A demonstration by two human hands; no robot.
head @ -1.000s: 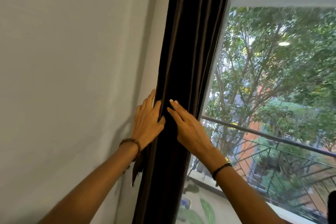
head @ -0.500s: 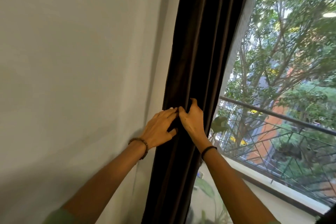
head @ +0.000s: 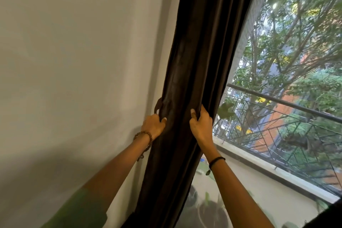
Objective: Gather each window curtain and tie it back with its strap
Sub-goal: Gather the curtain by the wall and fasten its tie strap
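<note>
Your left hand (head: 153, 126) grips the left edge of the dark brown, satiny, long-pleated curtain (head: 203, 52) beside the smooth white wall (head: 74, 61), while your right hand (head: 200, 126) clutches its right-side folds.

Dark brown curtain (head: 199, 72); off-white wall (head: 74, 61); black wristband (head: 216, 160); brown beaded bracelet (head: 143, 135)

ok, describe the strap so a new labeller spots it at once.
Find the dark curtain hanging between the pale wall and the window. Follow its wall-side edge down to the left hand, which grips it. Just above that hand, the strap is the small brown loop poking out against the wall, lighter and far narrower than the curtain's folds.
</note>
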